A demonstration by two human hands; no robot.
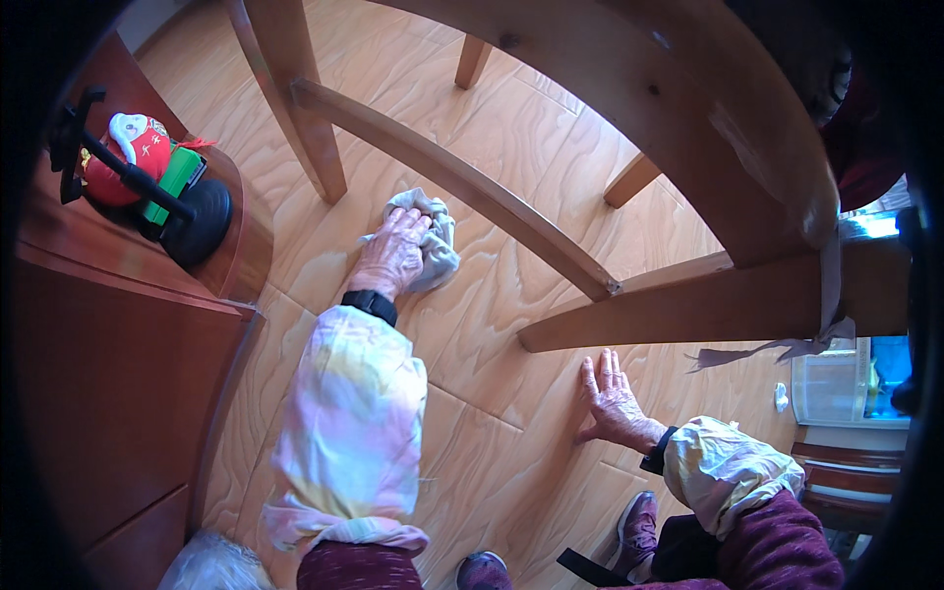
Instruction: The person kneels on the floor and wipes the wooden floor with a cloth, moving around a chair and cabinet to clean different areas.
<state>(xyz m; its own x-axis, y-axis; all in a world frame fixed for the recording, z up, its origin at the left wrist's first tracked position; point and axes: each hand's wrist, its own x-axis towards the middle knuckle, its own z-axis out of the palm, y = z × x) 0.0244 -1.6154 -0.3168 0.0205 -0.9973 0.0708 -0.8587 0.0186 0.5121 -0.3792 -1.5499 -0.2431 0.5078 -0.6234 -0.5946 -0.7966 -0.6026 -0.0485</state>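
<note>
My left hand [391,254] presses a pale grey cloth [440,258] against the wood-patterned floor [472,388], its fingers curled over the bunched fabric. The cloth lies near a leg of a wooden chair [447,182], just short of its lower rail. Off to the right, my right hand [618,411] rests flat on the floor with fingers spread and nothing in it, close to another chair leg [629,324]. Pastel sleeve covers reach over both forearms, and a dark band circles each wrist.
At left stands a reddish-brown cabinet [118,393]; its rounded shelf [251,236] bears a black stand [197,221], a red figure [118,177] and a green box [177,182]. A plastic bag [216,565] sits at the lower left. A clear bin [831,383] is far right.
</note>
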